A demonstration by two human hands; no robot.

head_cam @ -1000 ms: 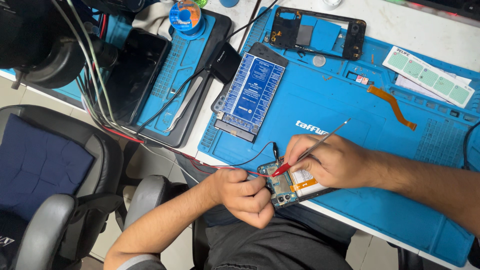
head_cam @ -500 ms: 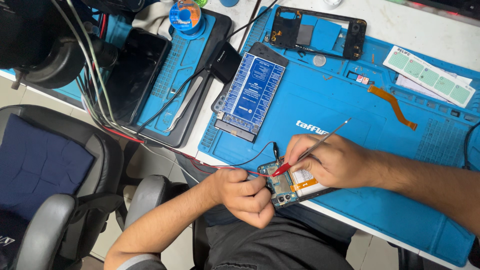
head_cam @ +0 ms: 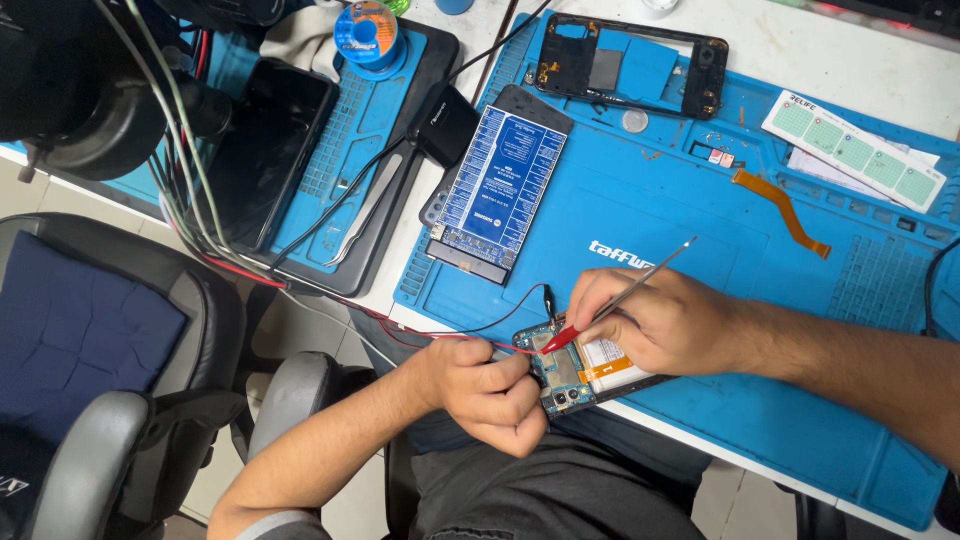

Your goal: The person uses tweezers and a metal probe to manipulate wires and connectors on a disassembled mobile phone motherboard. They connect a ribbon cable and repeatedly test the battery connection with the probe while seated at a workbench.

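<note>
On the far L we see a black chair [head_cam: 110, 400] w/ a dark blue cushion. Above it a dark phone [head_cam: 268, 150] lies on a small blue mat [head_cam: 375, 120], w/ tweezers [head_cam: 365, 210] just beside it. Next, our L hand [head_cam: 490, 385] is curled tight, fingers pinching a thin red wire [head_cam: 440, 335] at the edge of the open phone [head_cam: 575, 370]. That phone sits at the near edge of the big blue mat [head_cam: 700, 230], between both hands. A blue board [head_cam: 500, 185] lies above. Our R hand [head_cam: 660, 320] holds a thin metal probe [head_cam: 640, 280] w/ a red tip, fingers closed round it, tip touching the open phone. Further R: an orange flat cable [head_cam: 780, 210] & a white strip w/ green squares [head_cam: 850, 150].
</note>
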